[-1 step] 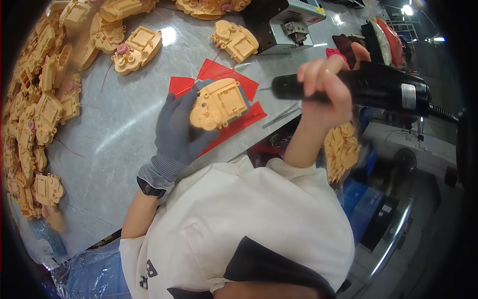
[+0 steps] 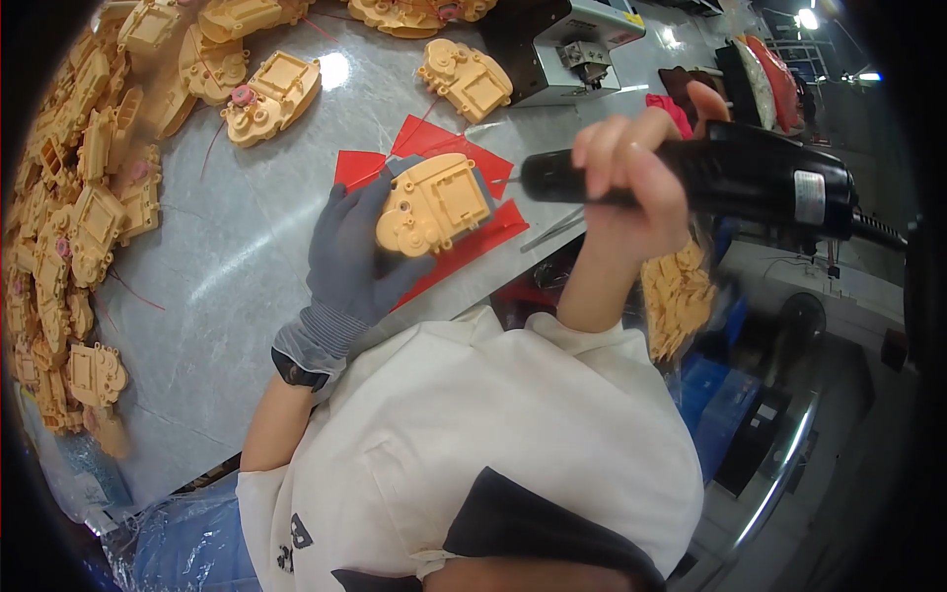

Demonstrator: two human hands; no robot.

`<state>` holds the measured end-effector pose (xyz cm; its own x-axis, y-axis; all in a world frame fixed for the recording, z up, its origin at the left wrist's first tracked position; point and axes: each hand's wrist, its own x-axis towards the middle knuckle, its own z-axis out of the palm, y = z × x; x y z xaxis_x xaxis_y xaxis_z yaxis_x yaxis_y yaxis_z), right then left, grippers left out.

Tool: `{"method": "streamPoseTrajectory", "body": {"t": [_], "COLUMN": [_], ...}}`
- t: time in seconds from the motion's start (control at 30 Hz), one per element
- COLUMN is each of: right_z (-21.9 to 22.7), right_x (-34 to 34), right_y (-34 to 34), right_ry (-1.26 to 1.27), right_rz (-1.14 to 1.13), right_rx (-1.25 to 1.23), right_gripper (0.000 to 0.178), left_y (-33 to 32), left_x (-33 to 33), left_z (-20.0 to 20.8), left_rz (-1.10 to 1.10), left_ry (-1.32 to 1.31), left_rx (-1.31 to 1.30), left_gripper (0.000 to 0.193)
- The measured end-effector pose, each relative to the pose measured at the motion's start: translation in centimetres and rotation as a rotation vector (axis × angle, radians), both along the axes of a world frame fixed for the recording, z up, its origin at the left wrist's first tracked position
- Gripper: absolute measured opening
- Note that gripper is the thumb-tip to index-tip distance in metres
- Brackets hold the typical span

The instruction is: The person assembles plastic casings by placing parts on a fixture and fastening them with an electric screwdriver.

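My left hand [image 2: 350,252], in a grey glove, grips the near left side of a yellow-orange plastic housing [image 2: 434,207]. The housing sits on a grey block over red tape or sheet [image 2: 493,233] on the table. My bare right hand [image 2: 636,178] is wrapped round a black electric screwdriver [image 2: 779,183], its cord running off to the right. The thin bit points left and ends close to the housing's right side; whether it touches I cannot tell.
Loose yellow-orange housings [image 2: 94,232] are heaped along the left of the grey table [image 2: 227,326]. Single housings [image 2: 466,81] lie beyond the red sheet. A black machine [image 2: 562,49] stands at the back. Tweezers [image 2: 557,227] lie by the table's edge; more yellow parts [image 2: 677,301] are below right.
My right hand has brought the screwdriver a little to the left, its bit nearer the housing. My left hand and the housing have stayed put.
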<state>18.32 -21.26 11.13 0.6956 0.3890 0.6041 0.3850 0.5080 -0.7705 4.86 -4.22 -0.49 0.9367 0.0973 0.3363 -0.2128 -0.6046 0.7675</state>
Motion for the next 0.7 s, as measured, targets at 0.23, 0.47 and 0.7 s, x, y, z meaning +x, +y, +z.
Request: {"method": "streamPoseTrajectory", "body": {"t": [0.23, 0.47, 0.7], "right_z": [-0.8, -2.7, -1.7], "right_x": [-1.8, -1.6, -2.7], "right_y": [4.2, 6.8, 7.3], "right_ry": [-0.081, -0.002, 0.316], "right_rz": [-0.051, -0.038, -0.020], "right_rx": [-0.220, -0.153, -0.207], "right_gripper": [0.055, 0.040, 0.044], "left_y": [-0.2, 0.4, -0.1], "left_x": [0.1, 0.3, 0.6], "left_z": [-0.7, -0.8, 0.4], "left_rz": [0.053, 0.052, 0.039], "left_ry": [-0.070, -0.103, -0.089], "left_rx": [-0.057, -0.005, -0.115], "left_gripper": [0.073, 0.072, 0.064]}}
